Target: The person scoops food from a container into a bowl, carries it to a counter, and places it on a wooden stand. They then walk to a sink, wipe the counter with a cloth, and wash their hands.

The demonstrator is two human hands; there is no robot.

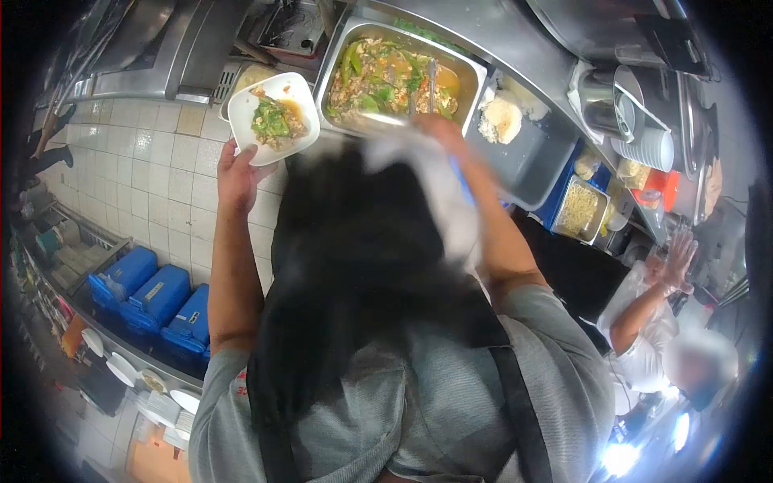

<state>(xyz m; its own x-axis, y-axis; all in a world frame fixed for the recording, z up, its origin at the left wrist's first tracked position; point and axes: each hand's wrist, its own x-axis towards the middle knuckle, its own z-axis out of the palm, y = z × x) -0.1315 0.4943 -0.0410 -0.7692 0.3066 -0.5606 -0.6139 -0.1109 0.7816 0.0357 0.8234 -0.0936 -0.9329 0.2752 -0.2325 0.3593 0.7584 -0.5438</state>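
Observation:
A white square bowl (295,93) with leafy greens, minced pieces and some broth rests in my left hand (238,173). That hand is closed on the near rim, thumb on top. My right hand (440,129) is at the near edge of a deep steel pan (481,74), its fingers curled and partly hidden. Long green peppers, leaves and minced food in broth (370,76) fill the pan. A metal utensil (431,79) stands in it close to my right hand. Beside the fingers is a blurred shiny shape; whether I hold either cannot be made out.
A grey tray (538,153) with white rice (501,119) stands right of the pan. Further right are a pan of sprouts (581,211), stacked white bowls (649,150) and a steel pot (604,103). A gloved co-worker (644,330) stands there. Blue bins (157,298) are at lower left.

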